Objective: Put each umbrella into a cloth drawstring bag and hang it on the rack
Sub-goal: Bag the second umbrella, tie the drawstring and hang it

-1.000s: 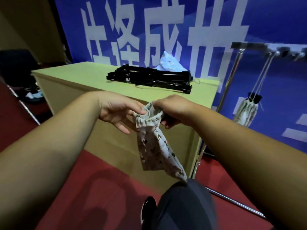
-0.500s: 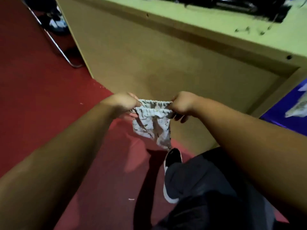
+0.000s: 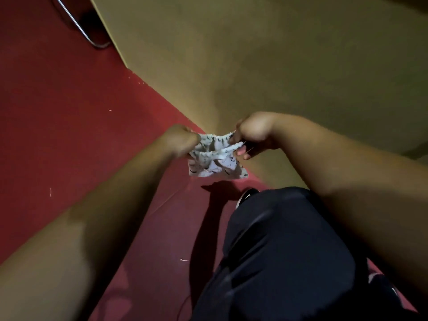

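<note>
A small white patterned cloth drawstring bag [image 3: 217, 162] hangs in front of me at about knee height. My left hand [image 3: 179, 140] grips the left side of its gathered mouth. My right hand [image 3: 253, 135] pinches the right side, and the two hands hold the mouth stretched apart so that it gapes. The bag's body droops below, empty-looking and crumpled. No umbrella and no rack are in this view.
The tan front panel of the table [image 3: 266, 66] fills the upper part of the view, close ahead. Red carpet [image 3: 69, 135] covers the floor. A metal chair leg [image 3: 76, 24] stands at the top left. My dark trouser leg [image 3: 278, 251] and a black shoe [image 3: 246, 196] are below the bag.
The view has tilted down from the table top and rack to the floor. My hands have pulled the bag's mouth wider apart, and the bag hangs lower.
</note>
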Available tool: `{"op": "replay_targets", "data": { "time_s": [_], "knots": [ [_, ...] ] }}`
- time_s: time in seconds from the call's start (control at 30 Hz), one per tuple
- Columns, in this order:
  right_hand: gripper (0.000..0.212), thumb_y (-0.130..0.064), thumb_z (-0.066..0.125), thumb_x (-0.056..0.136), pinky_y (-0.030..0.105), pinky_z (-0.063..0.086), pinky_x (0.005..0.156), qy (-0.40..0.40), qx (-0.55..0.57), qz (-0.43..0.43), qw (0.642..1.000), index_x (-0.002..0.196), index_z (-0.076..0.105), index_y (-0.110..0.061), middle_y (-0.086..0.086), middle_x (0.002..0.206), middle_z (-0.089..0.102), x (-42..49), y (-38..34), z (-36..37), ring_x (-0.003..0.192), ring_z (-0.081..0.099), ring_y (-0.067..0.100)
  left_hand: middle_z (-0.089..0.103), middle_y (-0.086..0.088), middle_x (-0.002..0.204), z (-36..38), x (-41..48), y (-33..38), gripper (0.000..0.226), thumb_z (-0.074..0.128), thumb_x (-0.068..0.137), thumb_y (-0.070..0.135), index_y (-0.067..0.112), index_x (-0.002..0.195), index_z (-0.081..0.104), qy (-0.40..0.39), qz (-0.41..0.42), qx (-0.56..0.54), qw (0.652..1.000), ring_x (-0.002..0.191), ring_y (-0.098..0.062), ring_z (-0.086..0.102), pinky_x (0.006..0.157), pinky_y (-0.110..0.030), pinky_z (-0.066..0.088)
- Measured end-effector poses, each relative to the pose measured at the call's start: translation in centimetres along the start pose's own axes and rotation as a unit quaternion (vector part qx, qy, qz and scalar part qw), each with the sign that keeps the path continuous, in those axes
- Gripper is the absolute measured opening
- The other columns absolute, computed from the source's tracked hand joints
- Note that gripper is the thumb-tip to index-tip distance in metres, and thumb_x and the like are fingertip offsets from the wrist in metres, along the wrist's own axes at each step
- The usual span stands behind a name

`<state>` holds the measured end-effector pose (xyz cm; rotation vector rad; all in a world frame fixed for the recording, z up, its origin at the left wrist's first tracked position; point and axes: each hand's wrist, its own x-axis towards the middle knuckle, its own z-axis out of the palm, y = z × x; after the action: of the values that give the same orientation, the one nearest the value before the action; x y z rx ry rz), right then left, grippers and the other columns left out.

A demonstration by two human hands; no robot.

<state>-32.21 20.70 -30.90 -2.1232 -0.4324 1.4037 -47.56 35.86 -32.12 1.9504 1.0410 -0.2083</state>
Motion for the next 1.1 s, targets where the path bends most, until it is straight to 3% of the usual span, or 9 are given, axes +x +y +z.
{"op": "replay_targets", "data": {
  "time_s": [0.13,0.2,0.27,0.33,0.47,0.7,0.87,1.0,1.1],
  "knots": [
    [0.019,-0.001,0.060,0.103,0.029,0.061,0.056,-0.003,-0.033,-0.004,0.999,0.121,0.067,0.001,0.019,0.089,0.069,3.3,2.6,0.0,0.065,0.068,0.018,0.067,-0.010,0.072,2.7,1.5,-2.4,0.031,0.071,0.079,0.033,0.003,0.086,0.073,-0.017,-0.007,-0.022,1.000,0.061,-0.023,0.058,0.061,-0.029,0.044],
    [0.016,0.002,0.068,0.096,0.030,0.060,0.060,0.015,-0.044,0.000,0.999,0.111,0.073,0.002,0.016,0.090,0.071,4.9,5.0,0.4,0.060,0.067,0.015,0.067,-0.008,0.061,4.8,2.5,-4.0,0.025,0.075,0.090,0.029,0.007,0.082,0.068,-0.049,-0.017,-0.018,0.999,0.054,-0.024,0.060,0.054,-0.029,0.046],
    [0.008,0.002,0.070,0.095,0.023,0.055,0.049,0.028,-0.028,0.022,0.999,0.093,0.073,-0.005,0.012,0.080,0.068,6.6,8.0,1.2,0.047,0.063,0.010,0.066,-0.006,0.062,7.6,3.6,-5.7,0.026,0.077,0.094,0.033,0.012,0.085,0.066,-0.084,-0.042,0.023,0.995,0.051,-0.022,0.060,0.046,-0.025,0.046],
    [0.018,0.003,0.070,0.096,0.024,0.054,0.044,0.032,-0.006,0.042,0.999,0.087,0.069,-0.013,0.011,0.078,0.068,8.3,10.9,2.4,0.045,0.063,0.011,0.071,-0.006,0.078,10.3,4.2,-7.5,0.033,0.074,0.096,0.043,0.011,0.099,0.072,-0.127,-0.054,0.067,0.988,0.065,-0.021,0.065,0.050,-0.023,0.047],
    [0.015,-0.002,0.071,0.097,0.037,0.060,0.068,0.029,-0.014,0.062,0.998,0.100,0.070,-0.016,0.008,0.088,0.069,11.3,15.3,4.7,0.070,0.066,0.020,0.076,-0.011,0.115,14.6,4.9,-10.8,0.042,0.066,0.101,0.047,0.011,0.121,0.075,-0.138,-0.081,0.076,0.984,0.109,-0.028,0.070,0.080,-0.030,0.045],
    [0.022,-0.009,0.076,0.091,0.030,0.057,0.062,0.033,0.006,0.101,0.994,0.113,0.071,-0.013,0.012,0.100,0.075,14.7,19.1,7.6,0.078,0.069,0.024,0.070,-0.011,0.106,17.5,6.7,-13.2,0.036,0.062,0.106,0.042,0.007,0.104,0.072,-0.137,-0.125,0.042,0.982,0.100,-0.027,0.065,0.069,-0.026,0.040],
    [0.056,-0.037,0.083,0.054,0.047,0.063,0.093,0.019,0.029,0.105,0.994,0.108,0.074,-0.024,0.005,0.104,0.079,16.7,20.4,9.1,0.096,0.077,0.030,0.059,0.003,0.063,18.6,7.7,-14.0,0.040,0.058,0.109,0.037,0.020,0.072,0.058,-0.138,-0.133,0.002,0.981,0.054,-0.009,0.051,0.039,-0.015,0.037],
    [0.080,-0.052,0.077,0.040,0.047,0.064,0.092,0.012,0.050,0.090,0.995,0.117,0.073,-0.032,-0.002,0.103,0.080,19.1,21.9,9.9,0.094,0.078,0.027,0.059,0.015,0.041,19.3,8.2,-14.6,0.032,0.056,0.110,0.032,0.017,0.083,0.066,-0.128,-0.132,-0.047,0.982,0.033,0.003,0.048,0.035,-0.010,0.034],
    [0.068,-0.035,0.086,0.062,0.051,0.067,0.084,0.019,0.093,0.073,0.993,0.127,0.070,-0.028,0.005,0.106,0.079,17.2,19.8,10.5,0.090,0.079,0.029,0.067,0.007,0.058,18.9,8.2,-15.2,0.025,0.058,0.108,0.033,0.018,0.092,0.069,-0.101,-0.147,-0.069,0.981,0.047,-0.005,0.056,0.036,-0.011,0.037]
  ]
}}
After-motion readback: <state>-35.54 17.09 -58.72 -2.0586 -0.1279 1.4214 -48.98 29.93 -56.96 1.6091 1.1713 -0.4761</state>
